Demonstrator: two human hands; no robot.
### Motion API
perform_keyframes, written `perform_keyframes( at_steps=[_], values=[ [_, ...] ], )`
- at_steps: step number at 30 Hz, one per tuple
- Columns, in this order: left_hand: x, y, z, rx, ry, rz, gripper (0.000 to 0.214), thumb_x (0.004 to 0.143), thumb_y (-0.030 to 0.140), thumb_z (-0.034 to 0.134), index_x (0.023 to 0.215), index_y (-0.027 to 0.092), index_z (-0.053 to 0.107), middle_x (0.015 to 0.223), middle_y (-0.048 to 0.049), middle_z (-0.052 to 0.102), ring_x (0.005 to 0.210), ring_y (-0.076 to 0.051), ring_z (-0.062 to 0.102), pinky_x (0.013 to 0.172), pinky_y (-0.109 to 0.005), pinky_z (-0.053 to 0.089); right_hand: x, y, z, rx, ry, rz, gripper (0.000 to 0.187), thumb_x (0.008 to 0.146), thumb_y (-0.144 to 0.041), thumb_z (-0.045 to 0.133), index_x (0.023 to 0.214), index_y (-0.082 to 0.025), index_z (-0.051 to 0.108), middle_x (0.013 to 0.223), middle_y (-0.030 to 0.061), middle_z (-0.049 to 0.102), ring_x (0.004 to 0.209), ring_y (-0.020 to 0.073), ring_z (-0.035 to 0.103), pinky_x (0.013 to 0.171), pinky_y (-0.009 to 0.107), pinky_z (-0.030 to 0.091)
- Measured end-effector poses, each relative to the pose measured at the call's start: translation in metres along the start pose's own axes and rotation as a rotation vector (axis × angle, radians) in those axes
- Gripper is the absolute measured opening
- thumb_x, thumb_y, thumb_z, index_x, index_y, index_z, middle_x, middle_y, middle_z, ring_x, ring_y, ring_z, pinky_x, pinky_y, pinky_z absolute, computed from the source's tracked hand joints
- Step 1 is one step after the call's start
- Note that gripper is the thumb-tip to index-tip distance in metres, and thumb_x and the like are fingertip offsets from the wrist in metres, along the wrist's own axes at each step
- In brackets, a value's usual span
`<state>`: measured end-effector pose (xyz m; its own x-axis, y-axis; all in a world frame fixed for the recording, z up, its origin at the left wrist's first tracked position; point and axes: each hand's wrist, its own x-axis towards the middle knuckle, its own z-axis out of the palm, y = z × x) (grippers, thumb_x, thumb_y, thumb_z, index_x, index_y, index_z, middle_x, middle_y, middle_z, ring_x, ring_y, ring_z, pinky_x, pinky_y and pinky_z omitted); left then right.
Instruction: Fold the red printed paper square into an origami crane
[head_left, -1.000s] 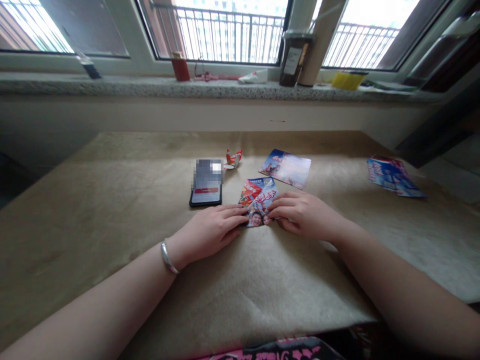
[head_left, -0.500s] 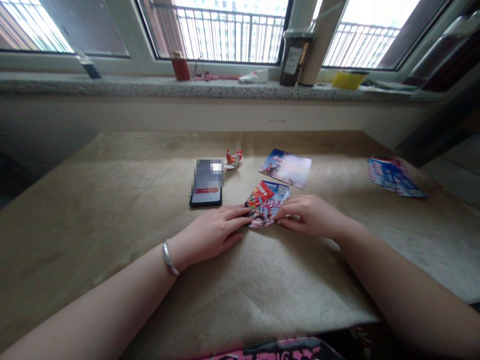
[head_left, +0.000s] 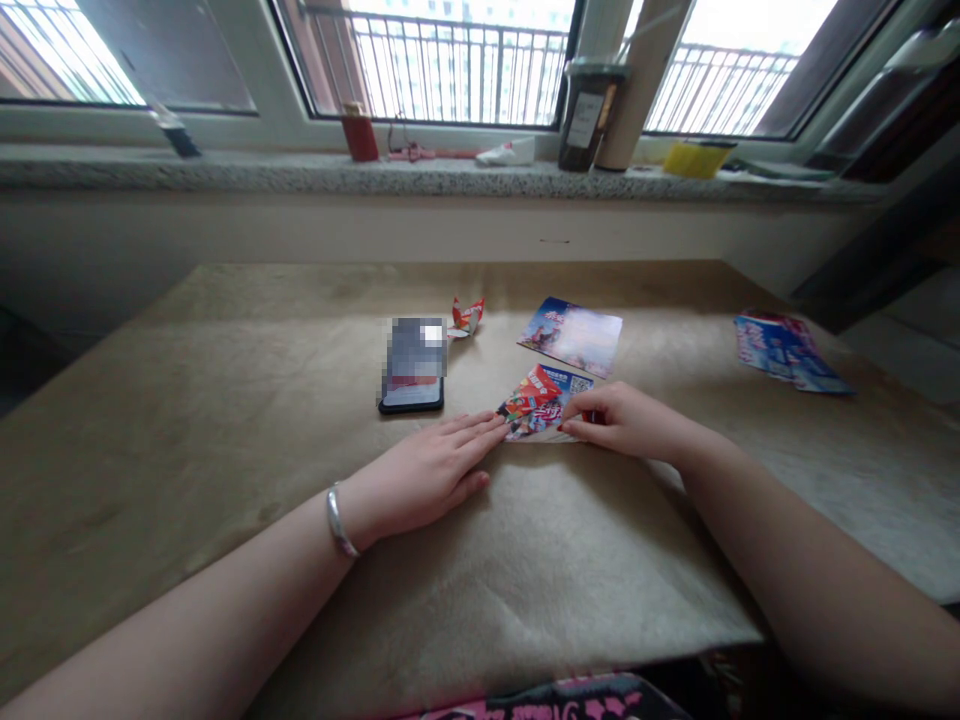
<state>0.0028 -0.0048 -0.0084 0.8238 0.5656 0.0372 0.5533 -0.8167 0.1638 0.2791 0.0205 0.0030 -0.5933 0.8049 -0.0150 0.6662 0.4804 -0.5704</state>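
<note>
A printed paper leaflet, blue, pink and red with a QR code, lies on the table with part of it folded over. My left hand rests flat, its fingers outstretched and their tips on the leaflet's left corner. At the right side, my right hand pinches the paper's edge between thumb and fingers. Left of the leaflet lies a smartphone, its screen partly blurred out. Just behind the phone stands a small folded red paper piece. A flat blue and pink sheet lies behind the leaflet.
Several blue and pink leaflets lie in a pile at the right of the brown-covered table. Beyond the table, a granite windowsill carries a red container, a dark lidded jar and a yellow item.
The leaflet has turned and shifted slightly right, and its lower edge lies straighter. My right hand has moved a little right and up with the paper's edge. My left fingers have straightened.
</note>
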Motion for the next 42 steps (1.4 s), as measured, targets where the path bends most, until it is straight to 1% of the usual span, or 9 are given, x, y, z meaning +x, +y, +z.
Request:
perform_keyframes(
  at_steps=[4,8,13,17,20,23,26,31,42],
  values=[
    [-0.001,0.003,-0.003,0.027,-0.069,-0.022,0.061,0.091,0.039,0.042,0.142,0.013,0.023,0.148,-0.0081,0.028,0.136,-0.017,0.026,0.112,-0.031,0.023,0.003,-0.001,0.002,-0.001,0.001,0.089,0.023,0.084,-0.034,0.049,0.076,-0.016,0.061,0.058,-0.0013,0.056,0.052,0.01,0.046,0.051,0.022,0.033],
    [-0.002,0.006,-0.005,0.039,-0.092,-0.04,0.065,0.09,0.047,0.042,0.143,0.017,0.018,0.15,-0.0071,0.022,0.138,-0.019,0.021,0.113,-0.033,0.02,0.006,-0.004,0.005,-0.12,0.09,0.151,0.024,0.084,-0.035,0.048,0.068,-0.018,0.053,0.059,-0.001,0.055,0.054,0.0109,0.047,0.052,0.023,0.031],
    [-0.002,0.006,-0.002,0.046,-0.085,-0.044,0.065,0.09,0.048,0.041,0.143,0.017,0.02,0.149,-0.0083,0.026,0.137,-0.02,0.024,0.112,-0.034,0.02,0.009,-0.003,0.009,-0.171,0.143,0.2,0.028,0.083,-0.039,0.049,0.064,-0.019,0.047,0.06,-0.0011,0.054,0.055,0.0114,0.046,0.051,0.023,0.029],
    [-0.001,0.006,-0.002,0.046,-0.064,-0.043,0.063,0.089,0.047,0.042,0.141,0.016,0.025,0.147,-0.0086,0.029,0.136,-0.02,0.026,0.111,-0.034,0.023,0.011,-0.002,0.013,-0.244,0.176,0.229,0.025,0.083,-0.038,0.05,0.066,-0.019,0.048,0.064,0.0,0.056,0.057,0.0126,0.047,0.052,0.023,0.028],
    [0.0,0.007,-0.002,0.051,-0.047,-0.044,0.062,0.089,0.047,0.043,0.141,0.016,0.026,0.147,-0.0082,0.029,0.135,-0.02,0.028,0.111,-0.034,0.024,0.013,-0.001,0.016,-0.296,0.191,0.22,0.022,0.084,-0.036,0.049,0.069,-0.02,0.05,0.069,0.0011,0.058,0.062,0.0137,0.049,0.055,0.024,0.029],
    [0.0,0.007,-0.001,0.053,-0.038,-0.05,0.061,0.089,0.046,0.044,0.14,0.017,0.027,0.148,-0.0078,0.027,0.135,-0.02,0.029,0.111,-0.033,0.025,0.014,0.0,0.019,-0.344,0.207,0.207,0.023,0.085,-0.036,0.048,0.069,-0.02,0.048,0.073,0.0018,0.06,0.066,0.0146,0.051,0.057,0.024,0.03],
    [-0.001,0.007,-0.001,0.043,-0.03,-0.039,0.061,0.088,0.045,0.044,0.14,0.017,0.028,0.148,-0.0072,0.028,0.135,-0.02,0.027,0.111,-0.033,0.024,0.015,-0.002,0.02,-0.379,0.214,0.24,0.025,0.085,-0.038,0.047,0.068,-0.02,0.048,0.074,0.0021,0.061,0.067,0.0152,0.052,0.056,0.024,0.029],
    [0.0,0.006,0.001,0.03,-0.019,-0.034,0.063,0.088,0.045,0.044,0.141,0.016,0.025,0.147,-0.0074,0.03,0.136,-0.019,0.026,0.111,-0.032,0.025,0.016,-0.006,0.021,-0.407,0.21,0.3,0.027,0.086,-0.04,0.045,0.069,-0.02,0.05,0.074,0.0026,0.063,0.066,0.0154,0.054,0.054,0.024,0.028],
    [0.003,0.008,0.001,0.039,-0.005,-0.057,0.061,0.088,0.045,0.045,0.139,0.016,0.029,0.146,-0.0077,0.033,0.134,-0.019,0.03,0.11,-0.032,0.027,0.018,-0.004,0.022,-0.396,0.202,0.319,0.027,0.088,-0.038,0.042,0.074,-0.02,0.054,0.079,0.0048,0.065,0.07,0.0169,0.056,0.057,0.025,0.032]
  ],
)
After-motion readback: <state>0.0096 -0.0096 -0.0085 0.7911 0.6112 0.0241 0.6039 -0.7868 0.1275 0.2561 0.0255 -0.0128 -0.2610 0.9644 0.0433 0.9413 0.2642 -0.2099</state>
